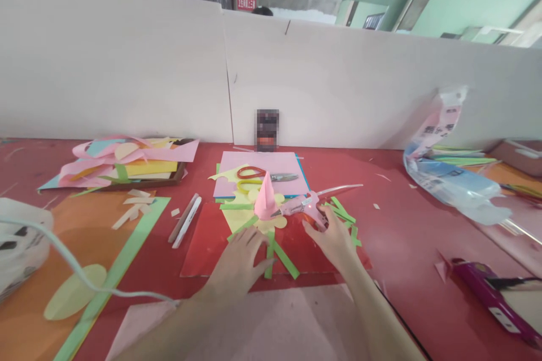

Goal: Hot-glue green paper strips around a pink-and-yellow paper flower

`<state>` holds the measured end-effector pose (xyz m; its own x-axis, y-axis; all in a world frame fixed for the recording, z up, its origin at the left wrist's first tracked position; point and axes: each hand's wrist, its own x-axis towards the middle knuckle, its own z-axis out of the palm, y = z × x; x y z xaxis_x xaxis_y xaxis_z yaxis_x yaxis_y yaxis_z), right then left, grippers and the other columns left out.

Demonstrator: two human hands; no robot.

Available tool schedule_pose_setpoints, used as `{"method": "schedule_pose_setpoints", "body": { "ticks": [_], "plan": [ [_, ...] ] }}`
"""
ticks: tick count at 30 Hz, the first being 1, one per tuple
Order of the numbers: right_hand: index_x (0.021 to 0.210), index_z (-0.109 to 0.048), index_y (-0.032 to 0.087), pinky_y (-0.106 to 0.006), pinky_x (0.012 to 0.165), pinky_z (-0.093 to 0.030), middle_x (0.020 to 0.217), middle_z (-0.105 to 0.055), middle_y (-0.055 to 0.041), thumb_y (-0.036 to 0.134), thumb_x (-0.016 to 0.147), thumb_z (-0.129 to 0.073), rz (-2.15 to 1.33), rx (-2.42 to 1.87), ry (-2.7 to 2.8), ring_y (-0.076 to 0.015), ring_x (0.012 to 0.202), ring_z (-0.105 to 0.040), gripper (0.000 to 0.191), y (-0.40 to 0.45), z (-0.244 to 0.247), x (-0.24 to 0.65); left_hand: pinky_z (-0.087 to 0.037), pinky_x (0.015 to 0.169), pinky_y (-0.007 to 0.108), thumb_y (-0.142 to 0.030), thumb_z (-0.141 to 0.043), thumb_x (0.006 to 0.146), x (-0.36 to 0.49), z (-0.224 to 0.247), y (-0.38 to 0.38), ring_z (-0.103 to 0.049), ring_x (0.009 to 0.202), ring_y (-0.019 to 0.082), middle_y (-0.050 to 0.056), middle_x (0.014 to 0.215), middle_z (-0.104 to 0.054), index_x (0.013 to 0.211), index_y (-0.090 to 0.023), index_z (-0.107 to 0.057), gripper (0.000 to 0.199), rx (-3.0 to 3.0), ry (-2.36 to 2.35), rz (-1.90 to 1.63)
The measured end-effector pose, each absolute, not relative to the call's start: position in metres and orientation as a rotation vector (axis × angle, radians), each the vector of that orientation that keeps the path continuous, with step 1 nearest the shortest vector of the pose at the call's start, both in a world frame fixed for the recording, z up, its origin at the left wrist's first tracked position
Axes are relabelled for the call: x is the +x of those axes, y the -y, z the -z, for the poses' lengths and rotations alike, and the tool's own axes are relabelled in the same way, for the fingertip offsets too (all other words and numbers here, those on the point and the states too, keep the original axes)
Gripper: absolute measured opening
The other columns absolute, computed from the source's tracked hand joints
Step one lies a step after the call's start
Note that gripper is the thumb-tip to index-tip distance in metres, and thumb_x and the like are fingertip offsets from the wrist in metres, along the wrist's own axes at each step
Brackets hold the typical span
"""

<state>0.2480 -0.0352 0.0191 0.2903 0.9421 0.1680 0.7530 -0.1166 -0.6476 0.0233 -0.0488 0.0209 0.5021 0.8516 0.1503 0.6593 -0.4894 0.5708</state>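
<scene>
A pink paper cone (265, 197) stands on yellow scalloped paper (279, 222) with green strips (286, 259) spread around it. My right hand (334, 237) is closed around the handle of a pink glue gun (296, 206), with thumb and forefinger on either side. Its nozzle points left at the cone's base; I cannot tell whether they touch. Left of the strips, my left hand (245, 259) lies palm down with fingers and thumb apart, nothing visible in it. Behind the cone, red-handled scissors (282, 177) rest on pink sheets (228, 166).
A tray of paper scraps (169, 180) and two pens (186, 223) lie left. A white cord (80, 273) crosses orange paper (25, 321) there. On the right are a plastic bag (461, 180) and a purple tool (486, 293). A white partition (127, 67) closes the back.
</scene>
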Motion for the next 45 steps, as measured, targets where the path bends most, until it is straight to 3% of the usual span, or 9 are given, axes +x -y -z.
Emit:
{"method": "schedule_pose_setpoints", "body": {
  "ticks": [6, 12, 16, 20, 26, 32, 38, 45],
  "plan": [
    [0.100, -0.049, 0.023, -0.032, 0.066, -0.042, 0.094, -0.061, -0.0059, 0.048, 0.067, -0.053, -0.400, -1.933, 1.509, -0.0224, 0.082, -0.058, 0.042, 0.036, -0.020, 0.247, -0.042, 0.078, 0.034, -0.043, -0.069, 0.065, 0.023, -0.033, 0.051, -0.050, 0.091, 0.022, 0.002, 0.099, -0.054, 0.085, -0.020, -0.053, 0.035, 2.534, -0.955, -0.355],
    [0.099, -0.050, 0.023, -0.030, 0.063, -0.042, 0.092, -0.061, -0.0048, 0.048, 0.067, -0.052, -0.409, -1.948, 1.501, -0.0208, 0.079, -0.058, 0.041, 0.035, -0.020, 0.248, -0.043, 0.078, 0.030, -0.033, -0.054, 0.082, 0.014, -0.035, 0.044, -0.054, 0.090, 0.018, 0.003, 0.095, -0.058, 0.088, -0.019, -0.057, 0.015, 2.625, -0.776, -0.406],
    [0.099, -0.051, 0.022, -0.030, 0.063, -0.041, 0.092, -0.061, -0.0052, 0.048, 0.067, -0.052, -0.396, -1.928, 1.497, -0.0204, 0.078, -0.057, 0.042, 0.034, -0.016, 0.249, -0.045, 0.075, 0.027, -0.026, -0.040, 0.089, 0.011, -0.028, 0.039, -0.057, 0.082, 0.015, 0.002, 0.087, -0.061, 0.087, -0.020, -0.060, 0.021, 2.631, -0.697, -0.465],
    [0.098, -0.051, 0.022, -0.030, 0.065, -0.041, 0.092, -0.060, -0.0043, 0.050, 0.066, -0.052, -0.366, -1.900, 1.461, -0.0196, 0.079, -0.056, 0.043, 0.033, -0.015, 0.250, -0.046, 0.072, 0.024, -0.018, -0.037, 0.090, 0.009, -0.021, 0.036, -0.059, 0.077, 0.013, 0.000, 0.083, -0.063, 0.089, -0.022, -0.062, 0.026, 2.586, -0.681, -0.493],
    [0.095, -0.050, 0.022, -0.027, 0.062, -0.039, 0.084, -0.059, -0.0013, 0.053, 0.067, -0.053, -0.346, -1.908, 1.426, -0.0164, 0.071, -0.054, 0.041, 0.032, -0.019, 0.249, -0.048, 0.075, 0.024, -0.017, -0.041, 0.088, 0.007, -0.023, 0.036, -0.059, 0.085, 0.013, 0.000, 0.089, -0.065, 0.090, -0.023, -0.063, 0.023, 2.510, -0.713, -0.538],
    [0.095, -0.050, 0.022, -0.028, 0.063, -0.039, 0.086, -0.059, -0.0033, 0.052, 0.067, -0.052, -0.361, -1.904, 1.417, -0.0185, 0.073, -0.054, 0.042, 0.032, -0.019, 0.251, -0.051, 0.074, 0.021, -0.021, -0.050, 0.084, 0.010, -0.029, 0.040, -0.062, 0.080, 0.012, -0.001, 0.085, -0.067, 0.084, -0.023, -0.062, 0.013, 2.177, -0.834, -0.948],
    [0.095, -0.052, 0.021, -0.029, 0.063, -0.040, 0.084, -0.060, -0.0035, 0.053, 0.065, -0.053, -0.343, -1.925, 1.358, -0.0182, 0.071, -0.054, 0.044, 0.031, -0.019, 0.252, -0.053, 0.075, 0.022, -0.013, -0.052, 0.082, 0.007, -0.025, 0.043, -0.063, 0.081, 0.012, 0.000, 0.086, -0.067, 0.082, -0.021, -0.062, 0.013, 2.131, -0.928, -1.406],
    [0.092, -0.050, 0.022, -0.028, 0.063, -0.040, 0.081, -0.059, -0.0028, 0.053, 0.065, -0.052, -0.359, -1.935, 1.370, -0.0188, 0.072, -0.054, 0.041, 0.032, -0.022, 0.251, -0.051, 0.081, 0.022, -0.016, -0.045, 0.086, 0.005, -0.014, 0.038, -0.061, 0.089, 0.011, -0.001, 0.094, -0.065, 0.087, -0.023, -0.061, 0.017, 2.276, -1.047, -1.225]
  ]
}}
